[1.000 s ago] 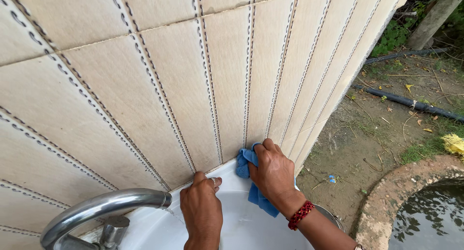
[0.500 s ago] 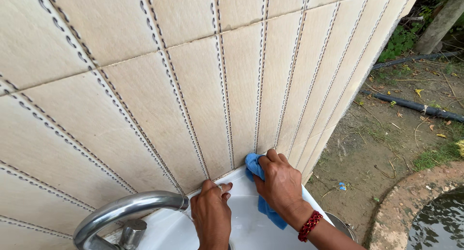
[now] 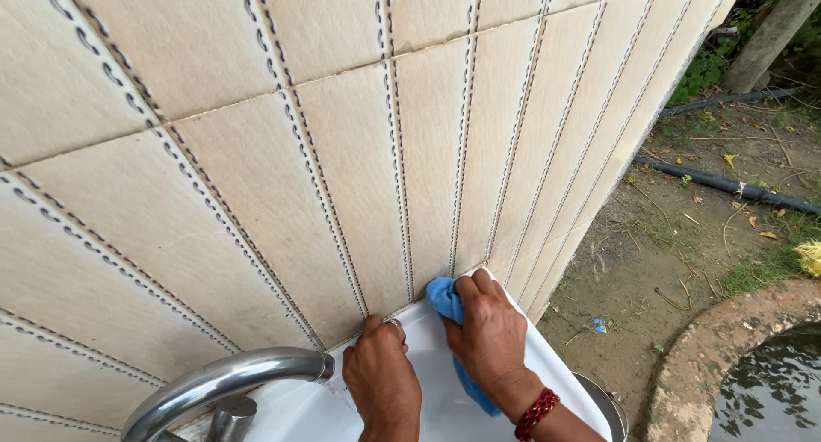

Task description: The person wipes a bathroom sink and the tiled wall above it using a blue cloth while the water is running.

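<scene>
The crumpled blue microfibre cloth (image 3: 445,297) sits on the back rim of the white ceramic basin (image 3: 547,369), pressed right into the seam where the basin meets the beige tiled wall with dark dotted stripes (image 3: 282,151). Its long axis runs from that seam down and toward you along the basin's right side, with a tail showing below your wrist. Your right hand (image 3: 489,338) lies over the cloth, fingers curled and closed on it, knuckles toward the wall, fingertips at the seam; the wrist with the red beaded bracelet (image 3: 535,414) angles back toward the basin's right edge. That hand is the one on the cloth.

Your left hand (image 3: 382,378) rests just beside it, further left along the basin's back rim, fingertips bent down onto the ceramic near the wall and holding nothing. It does not touch the cloth. The curved chrome tap spout (image 3: 224,380) reaches over the basin from the left, its mouth close to your left hand.
</scene>
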